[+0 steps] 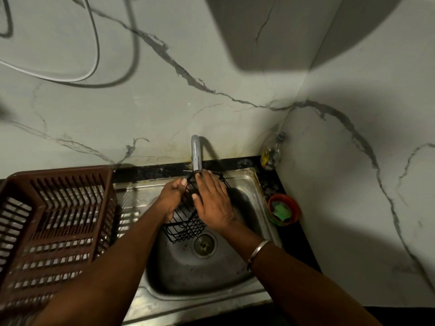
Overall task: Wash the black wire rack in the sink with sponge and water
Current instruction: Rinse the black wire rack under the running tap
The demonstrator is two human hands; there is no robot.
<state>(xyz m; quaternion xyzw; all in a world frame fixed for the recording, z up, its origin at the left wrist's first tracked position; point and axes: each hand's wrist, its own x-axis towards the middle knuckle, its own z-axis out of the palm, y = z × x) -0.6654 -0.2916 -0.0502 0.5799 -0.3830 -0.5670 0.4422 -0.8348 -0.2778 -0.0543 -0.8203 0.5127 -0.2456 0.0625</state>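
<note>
The black wire rack (187, 225) hangs tilted over the steel sink (249, 184), its upper end under the tap (196, 154). My left hand (171, 196) grips the rack's left edge, thumb up near the spout. My right hand (213, 201) lies flat on the rack with its fingers spread and straight, covering its middle. A green sponge (281, 211) sits in a small orange bowl (295, 205) on the counter to the right of the sink. Whether water is running I cannot tell.
A brown plastic dish basket (54, 222) fills the draining board on the left. The drain (204, 245) lies just below the rack. A clear bottle (273, 154) stands in the back right corner against the marble wall. A white cable (94, 55) hangs on the wall.
</note>
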